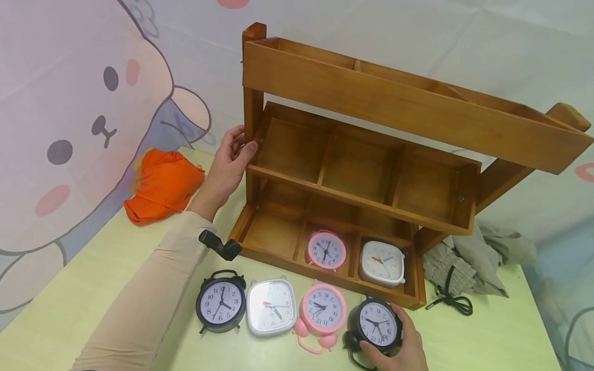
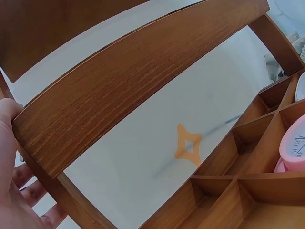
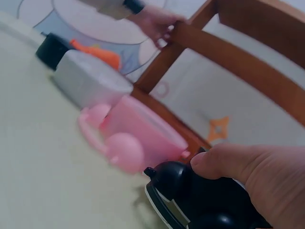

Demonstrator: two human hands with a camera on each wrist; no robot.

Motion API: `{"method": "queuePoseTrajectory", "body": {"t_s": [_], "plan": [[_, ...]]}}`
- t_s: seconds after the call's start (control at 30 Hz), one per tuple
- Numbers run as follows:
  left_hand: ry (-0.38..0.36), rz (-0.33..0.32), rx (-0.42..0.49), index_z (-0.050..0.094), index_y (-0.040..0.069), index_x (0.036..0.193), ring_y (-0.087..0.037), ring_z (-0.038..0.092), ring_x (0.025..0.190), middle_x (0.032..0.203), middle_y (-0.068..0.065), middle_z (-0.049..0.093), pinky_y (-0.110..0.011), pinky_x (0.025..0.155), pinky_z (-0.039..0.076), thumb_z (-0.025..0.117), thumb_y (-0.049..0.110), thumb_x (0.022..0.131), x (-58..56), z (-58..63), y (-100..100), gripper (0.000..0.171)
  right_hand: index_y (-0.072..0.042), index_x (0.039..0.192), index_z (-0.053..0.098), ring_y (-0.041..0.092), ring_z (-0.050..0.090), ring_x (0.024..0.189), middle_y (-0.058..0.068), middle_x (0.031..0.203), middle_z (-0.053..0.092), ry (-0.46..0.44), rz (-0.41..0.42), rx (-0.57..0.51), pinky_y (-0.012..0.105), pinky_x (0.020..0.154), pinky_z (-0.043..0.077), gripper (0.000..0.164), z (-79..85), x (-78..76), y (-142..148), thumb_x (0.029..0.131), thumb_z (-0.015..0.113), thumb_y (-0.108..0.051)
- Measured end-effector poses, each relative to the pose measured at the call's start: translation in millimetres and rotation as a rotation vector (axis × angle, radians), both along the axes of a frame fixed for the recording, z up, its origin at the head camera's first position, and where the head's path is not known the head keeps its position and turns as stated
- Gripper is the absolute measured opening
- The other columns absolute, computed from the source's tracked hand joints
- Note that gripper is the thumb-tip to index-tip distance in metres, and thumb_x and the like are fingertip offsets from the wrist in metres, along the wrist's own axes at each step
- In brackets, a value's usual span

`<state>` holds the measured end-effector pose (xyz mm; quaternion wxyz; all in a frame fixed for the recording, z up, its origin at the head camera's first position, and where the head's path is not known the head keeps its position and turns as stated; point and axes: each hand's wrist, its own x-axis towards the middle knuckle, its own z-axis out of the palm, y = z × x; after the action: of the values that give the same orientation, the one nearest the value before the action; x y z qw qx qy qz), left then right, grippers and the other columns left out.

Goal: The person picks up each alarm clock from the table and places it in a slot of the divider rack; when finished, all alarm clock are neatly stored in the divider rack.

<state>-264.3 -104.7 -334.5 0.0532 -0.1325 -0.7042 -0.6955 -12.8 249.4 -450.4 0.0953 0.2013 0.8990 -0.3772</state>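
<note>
My left hand [image 1: 228, 167] grips the left upright of a three-tier wooden shelf [image 1: 399, 111], thumb in front and fingers behind. At the front right, my right hand [image 1: 408, 346] holds a black twin-bell alarm clock [image 1: 377, 323] by its side, its bells toward me. In the right wrist view the thumb presses on that clock's black casing [image 3: 209, 191]. Left of it lie a pink alarm clock [image 1: 323, 309], also upside down, a white square clock [image 1: 271, 307] and another black alarm clock [image 1: 220, 303], which has its bells away from me.
The shelf's bottom tier holds a pink clock [image 1: 327, 251] in the middle and a white clock [image 1: 382, 262] at right. Orange cloth [image 1: 164, 185] lies at left on the table [image 1: 60, 319]. Grey-green fabric [image 1: 482, 255] with a black cord lies right of the shelf.
</note>
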Motion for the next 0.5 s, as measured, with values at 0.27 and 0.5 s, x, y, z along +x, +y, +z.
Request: {"method": "queuePoseTrajectory", "body": {"t_s": [0.27, 0.5], "plan": [[-0.002, -0.004, 0.01, 0.029, 0.012, 0.149, -0.026, 0.039, 0.141, 0.155, -0.011, 0.037, -0.042, 0.121, 0.029, 0.049, 0.023, 0.104, 0.1, 0.4, 2.0, 0.051, -0.013, 0.151, 0.025, 0.031, 0.04, 0.128, 0.016, 0.149, 0.036, 0.105, -0.084, -0.062, 0.038, 0.092, 0.043, 0.109, 39.1, 4.3, -2.4, 0.068, 0.09, -0.039], [0.005, -0.007, 0.002, 0.029, 0.013, 0.15, -0.026, 0.039, 0.141, 0.155, -0.01, 0.037, -0.042, 0.121, 0.029, 0.049, 0.024, 0.104, -0.1, -0.3, 1.4, 0.051, -0.026, 0.15, 0.03, 0.025, 0.049, 0.112, 0.008, 0.141, 0.046, 0.294, -0.041, -0.157, 0.036, 0.09, 0.048, 0.096, 73.5, -21.3, -25.2, 0.073, 0.088, -0.029]]}}
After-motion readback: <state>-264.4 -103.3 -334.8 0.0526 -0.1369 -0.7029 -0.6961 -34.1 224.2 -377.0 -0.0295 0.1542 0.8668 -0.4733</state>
